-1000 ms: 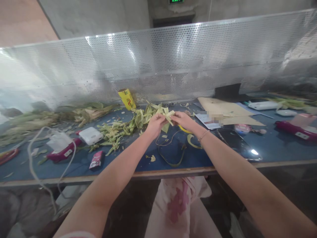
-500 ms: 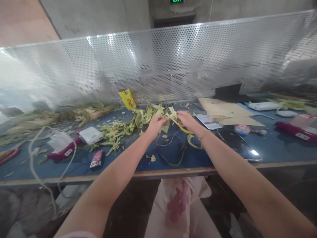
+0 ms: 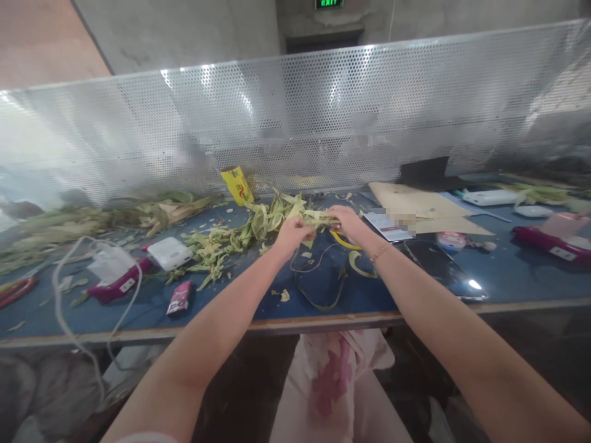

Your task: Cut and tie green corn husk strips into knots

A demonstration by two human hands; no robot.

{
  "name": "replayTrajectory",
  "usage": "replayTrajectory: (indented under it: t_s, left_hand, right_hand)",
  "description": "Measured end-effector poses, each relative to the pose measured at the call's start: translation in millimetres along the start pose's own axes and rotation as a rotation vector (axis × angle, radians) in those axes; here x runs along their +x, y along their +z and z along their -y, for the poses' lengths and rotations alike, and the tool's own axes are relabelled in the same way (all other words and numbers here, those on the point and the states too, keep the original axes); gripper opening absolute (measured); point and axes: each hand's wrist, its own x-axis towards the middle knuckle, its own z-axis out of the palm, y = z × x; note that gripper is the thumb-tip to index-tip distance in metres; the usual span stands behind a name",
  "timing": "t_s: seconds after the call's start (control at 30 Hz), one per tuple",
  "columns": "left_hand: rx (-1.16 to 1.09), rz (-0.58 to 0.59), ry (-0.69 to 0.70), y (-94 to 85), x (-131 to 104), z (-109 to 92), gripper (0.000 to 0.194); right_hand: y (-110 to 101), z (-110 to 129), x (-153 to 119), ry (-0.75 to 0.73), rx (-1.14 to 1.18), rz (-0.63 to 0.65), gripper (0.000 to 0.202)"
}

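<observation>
My left hand [image 3: 295, 235] and my right hand [image 3: 345, 223] are close together above the blue table, fingers closed on a pale green leaf strip [image 3: 317, 218] that spans between them. Just behind and to the left lies a heap of dried green leaves [image 3: 265, 221], partly hidden by my left hand. A yellow band [image 3: 345, 241] curves out below my right hand. Under my hands, a thin cord [image 3: 314, 269] and a curled leaf strip [image 3: 361, 264] rest on the table. My fingertips are too small to make out in detail.
Left are a white power bank [image 3: 170, 253], a pink box [image 3: 180, 299], a magenta power strip [image 3: 120, 283] and a looping white cable [image 3: 57, 277]. Right are a dark tablet [image 3: 441, 271], a phone [image 3: 388, 226] and brown paper [image 3: 410, 203]. A perforated metal screen [image 3: 323, 92] stands behind the table.
The leaf strip, crossed and raised between my hands before, now lies flatter and straighter between them. My left hand has turned slightly, its knuckles more on top. My right hand has hardly moved.
</observation>
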Motion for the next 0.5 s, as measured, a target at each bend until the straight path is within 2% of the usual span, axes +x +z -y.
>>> replayTrajectory:
  t_s: [0.2, 0.27, 0.37, 0.5]
  left_hand:
    - [-0.119, 0.010, -0.093, 4.5, -5, -7, 0.036]
    - [-0.191, 0.034, -0.154, 4.9, -6, -8, 0.033]
    - [-0.303, 0.100, -0.225, 5.5, -4, -6, 0.020]
    - [-0.301, 0.113, -0.264, 6.5, -1, 0, 0.041]
  right_hand:
    - [0, -2, 1, 0.099, -0.042, 0.027, 0.018]
    - [1, -1, 0, 0.084, -0.093, 0.040, 0.017]
    - [5, 2, -4, -0.063, -0.262, 0.043, 0.022]
    - [13, 9, -12, -0.260, -0.490, 0.025, 0.025]
